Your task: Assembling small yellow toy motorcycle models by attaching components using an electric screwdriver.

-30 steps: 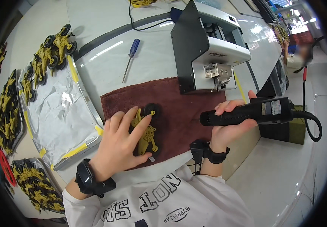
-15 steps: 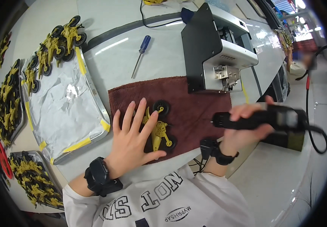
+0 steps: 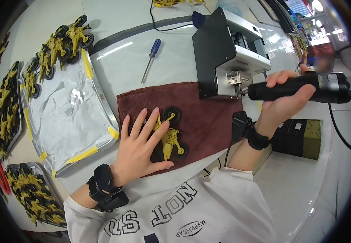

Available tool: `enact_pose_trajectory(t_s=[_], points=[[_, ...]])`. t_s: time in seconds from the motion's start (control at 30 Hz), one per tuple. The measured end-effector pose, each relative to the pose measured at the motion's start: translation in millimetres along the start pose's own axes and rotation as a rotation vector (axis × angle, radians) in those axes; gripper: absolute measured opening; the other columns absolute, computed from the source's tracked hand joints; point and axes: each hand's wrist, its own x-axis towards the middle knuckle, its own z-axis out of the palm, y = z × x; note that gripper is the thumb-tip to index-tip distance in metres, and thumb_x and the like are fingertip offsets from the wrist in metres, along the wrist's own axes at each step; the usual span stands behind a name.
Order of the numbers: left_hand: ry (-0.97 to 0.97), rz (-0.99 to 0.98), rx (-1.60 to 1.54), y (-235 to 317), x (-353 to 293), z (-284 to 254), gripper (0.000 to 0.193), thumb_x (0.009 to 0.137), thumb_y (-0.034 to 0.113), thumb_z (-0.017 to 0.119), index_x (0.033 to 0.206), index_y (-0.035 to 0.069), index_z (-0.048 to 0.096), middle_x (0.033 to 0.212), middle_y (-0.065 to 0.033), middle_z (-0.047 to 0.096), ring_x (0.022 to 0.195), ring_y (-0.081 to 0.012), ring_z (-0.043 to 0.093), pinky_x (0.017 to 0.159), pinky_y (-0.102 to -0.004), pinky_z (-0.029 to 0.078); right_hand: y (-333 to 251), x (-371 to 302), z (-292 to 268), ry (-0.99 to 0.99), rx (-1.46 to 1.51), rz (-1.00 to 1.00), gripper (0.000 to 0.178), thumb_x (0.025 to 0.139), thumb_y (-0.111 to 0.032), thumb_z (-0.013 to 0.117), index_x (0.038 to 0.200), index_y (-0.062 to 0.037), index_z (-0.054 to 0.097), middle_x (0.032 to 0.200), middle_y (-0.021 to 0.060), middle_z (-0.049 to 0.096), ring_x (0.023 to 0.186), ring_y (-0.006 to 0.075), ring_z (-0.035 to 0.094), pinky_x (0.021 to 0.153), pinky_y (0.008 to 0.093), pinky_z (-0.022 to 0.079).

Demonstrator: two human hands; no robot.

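My left hand (image 3: 137,143) lies flat with its fingers spread, pressing beside and partly over a yellow and black toy motorcycle (image 3: 170,141). The toy rests on its side on a dark red leather mat (image 3: 214,121). Wrapped around a black corded electric screwdriver (image 3: 331,86) is my right hand (image 3: 285,103). The tool's front end points left, at the metal outlet of a black and white screw feeder (image 3: 248,56); whether its tip touches there I cannot tell.
A metal tray (image 3: 72,117) lined with white paper holds several toy motorcycles at its far end. More heaped trays (image 3: 35,194) line the left side. A blue-handled screwdriver (image 3: 154,50) lies beyond the mat. A dark green and black box (image 3: 299,137) sits below my right arm.
My right hand has carried the electric screwdriver away from me and to the right, from over the mat's right edge to the feeder's outlet. My left hand stays on the toy.
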Motion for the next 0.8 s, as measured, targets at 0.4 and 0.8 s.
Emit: enact_pose_trajectory(t_s=[0.4, 0.8], points=[[0.008, 0.118, -0.005, -9, -4, 2, 0.075, 0.070, 0.055, 0.066, 0.129, 0.012, 0.048, 0.146, -0.0124, 0.032, 0.134, -0.0364, 0.028, 0.105, -0.0576, 0.018, -36, -104, 25, -0.364, 0.675, -0.015, 0.093, 0.077, -0.065, 0.057, 0.134, -0.0015, 0.020, 0.077, 0.0166, 0.057, 0.056, 0.0300, 0.058, 0.056, 0.0420, 0.048], [0.006, 0.141, -0.096, -10, -4, 0, 0.063, 0.066, 0.044, 0.072, 0.117, 0.012, 0.055, 0.145, -0.0116, 0.032, 0.132, -0.0325, 0.031, 0.104, -0.0556, 0.022, -26, -119, 56, -0.439, 0.726, 0.117, 0.097, 0.074, -0.052, 0.071, 0.132, 0.0003, 0.013, 0.086, 0.0192, 0.059, 0.069, 0.0281, 0.060, 0.067, 0.0405, 0.049]])
